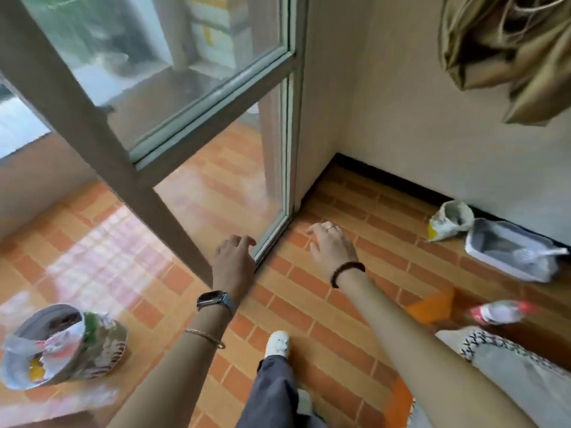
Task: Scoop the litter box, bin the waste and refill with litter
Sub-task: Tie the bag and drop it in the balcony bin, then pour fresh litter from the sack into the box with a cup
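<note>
The 2 hands are held out in front with nothing in them. The left hand (234, 257) and the right hand (332, 245) both have loose, spread fingers. The litter box (506, 267) sits on the floor by the wall, far to the right. A white scoop (540, 254) lies in it and a litter bag (448, 223) is just beside it. The bin (108, 350) is well apart, low on the left. The job looks barely begun. It is best to bring the bin close to the box first, so no waste drops on the way.
</note>
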Available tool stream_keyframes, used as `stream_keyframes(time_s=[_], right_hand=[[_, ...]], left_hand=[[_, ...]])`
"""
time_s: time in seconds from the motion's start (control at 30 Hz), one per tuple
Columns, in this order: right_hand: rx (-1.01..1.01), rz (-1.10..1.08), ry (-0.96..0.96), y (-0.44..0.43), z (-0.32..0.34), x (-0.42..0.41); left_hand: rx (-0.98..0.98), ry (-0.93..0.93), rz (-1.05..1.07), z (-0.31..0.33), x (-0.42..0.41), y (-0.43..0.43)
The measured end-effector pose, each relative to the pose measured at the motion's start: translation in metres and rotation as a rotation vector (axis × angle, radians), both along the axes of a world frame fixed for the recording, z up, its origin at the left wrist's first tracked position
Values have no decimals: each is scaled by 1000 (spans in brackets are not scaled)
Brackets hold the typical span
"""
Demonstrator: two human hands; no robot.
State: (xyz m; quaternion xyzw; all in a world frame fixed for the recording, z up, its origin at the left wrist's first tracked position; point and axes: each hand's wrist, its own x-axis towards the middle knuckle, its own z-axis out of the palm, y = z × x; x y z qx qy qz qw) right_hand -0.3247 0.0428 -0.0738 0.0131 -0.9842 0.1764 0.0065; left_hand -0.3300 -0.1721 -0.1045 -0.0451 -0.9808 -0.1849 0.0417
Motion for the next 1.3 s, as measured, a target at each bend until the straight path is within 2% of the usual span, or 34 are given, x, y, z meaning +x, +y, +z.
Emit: stream_keyframes(time_s=[0.4,0.6,1.03,1.3], right_hand=[[-56,-506,23,156,4,-33],[-43,-703,47,215,7,-42],[-49,-958,61,379,-3,-44],[-42,-987,28,496,-6,-65]], left_hand=[[-46,5,-475,-2,-143,182],[-52,31,-691,5,-184,263],[-22,11,-935,10,-228,463],[-32,-54,-954,10,-252,590]])
